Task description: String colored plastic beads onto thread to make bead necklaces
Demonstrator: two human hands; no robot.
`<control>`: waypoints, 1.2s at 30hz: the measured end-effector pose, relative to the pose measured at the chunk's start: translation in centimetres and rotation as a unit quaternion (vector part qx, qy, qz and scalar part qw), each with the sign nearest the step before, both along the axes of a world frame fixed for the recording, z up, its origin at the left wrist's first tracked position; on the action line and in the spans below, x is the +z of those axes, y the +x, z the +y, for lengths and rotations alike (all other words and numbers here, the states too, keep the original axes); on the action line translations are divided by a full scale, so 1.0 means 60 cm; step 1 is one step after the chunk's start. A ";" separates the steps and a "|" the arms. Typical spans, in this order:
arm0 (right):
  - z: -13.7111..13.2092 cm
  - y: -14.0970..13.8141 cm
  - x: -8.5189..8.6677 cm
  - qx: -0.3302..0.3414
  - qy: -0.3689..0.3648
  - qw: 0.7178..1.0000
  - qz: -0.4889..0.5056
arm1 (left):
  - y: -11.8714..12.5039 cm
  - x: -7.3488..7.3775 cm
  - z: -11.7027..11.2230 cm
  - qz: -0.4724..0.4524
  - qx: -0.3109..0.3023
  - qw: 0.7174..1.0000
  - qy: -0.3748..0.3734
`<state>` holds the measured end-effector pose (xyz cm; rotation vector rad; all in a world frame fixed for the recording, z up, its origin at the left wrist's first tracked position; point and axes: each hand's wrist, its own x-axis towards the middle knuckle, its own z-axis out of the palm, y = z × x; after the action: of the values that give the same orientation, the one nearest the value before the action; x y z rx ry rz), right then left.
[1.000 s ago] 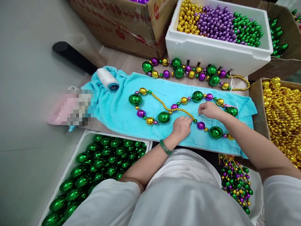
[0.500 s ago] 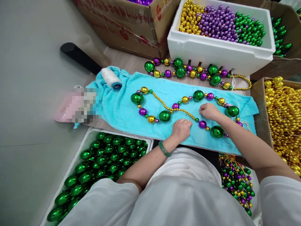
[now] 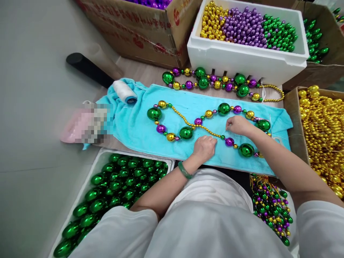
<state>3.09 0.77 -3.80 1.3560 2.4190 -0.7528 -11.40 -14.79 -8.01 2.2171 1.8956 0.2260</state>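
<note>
A bead necklace (image 3: 186, 133) of large green, purple and gold beads lies crossed over itself on a turquoise towel (image 3: 139, 132). My left hand (image 3: 205, 148) rests low on the towel, fingers curled and closed, just below the thin gold bead section; what it grips is hidden. To its right, my right hand (image 3: 238, 125) is closed in a pinch inside the right loop of beads. A faint pale thread shows at its fingertips, running down toward my left hand.
Behind the towel lies a second bead strand (image 3: 203, 82). A foam box (image 3: 247, 59) holds small gold, purple and green beads. A thread spool (image 3: 124, 92) sits at the towel's left. Green beads fill a white tray (image 3: 95, 157); gold strands fill a carton (image 3: 292, 118) at right.
My right hand has turned slightly, its pinched fingertips now pointing more downward, with a faint thread showing. My left hand keeps nearly the same place. The whole view has shifted a little.
</note>
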 end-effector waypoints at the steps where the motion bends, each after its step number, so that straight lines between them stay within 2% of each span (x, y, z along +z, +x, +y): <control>1: -0.001 -0.001 0.006 0.006 0.002 1.000 -0.002 | 0.002 0.001 0.000 0.003 0.001 1.000 0.001; 7: -0.001 -0.006 0.027 0.016 0.008 1.000 -0.025 | 0.010 0.003 -0.001 0.017 -0.006 1.000 -0.010; 10: 0.002 -0.005 0.018 0.024 0.000 0.999 -0.030 | 0.011 0.006 0.000 0.026 -0.013 0.999 -0.014; 17: 0.010 -0.012 -0.017 0.024 -0.017 0.999 -0.039 | 0.003 0.012 0.013 0.016 -0.085 0.995 -0.046; 22: 0.010 -0.014 -0.020 0.006 0.002 0.999 -0.043 | -0.005 0.006 0.011 -0.001 -0.068 0.997 -0.044; 26: 0.007 -0.009 -0.009 0.003 0.001 0.999 -0.038 | -0.011 0.005 0.008 0.018 -0.058 0.998 -0.027; 32: 0.007 -0.013 0.025 0.004 -0.020 0.999 -0.031 | -0.007 0.007 0.009 0.029 -0.036 0.999 0.016; 36: 0.004 -0.019 0.041 0.008 -0.041 0.999 -0.017 | -0.002 0.010 0.008 -0.003 -0.008 1.000 -0.004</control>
<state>1.97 1.01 -1.32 1.3063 2.3424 -0.8092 -11.54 -14.29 -7.41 2.2247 1.8712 0.2210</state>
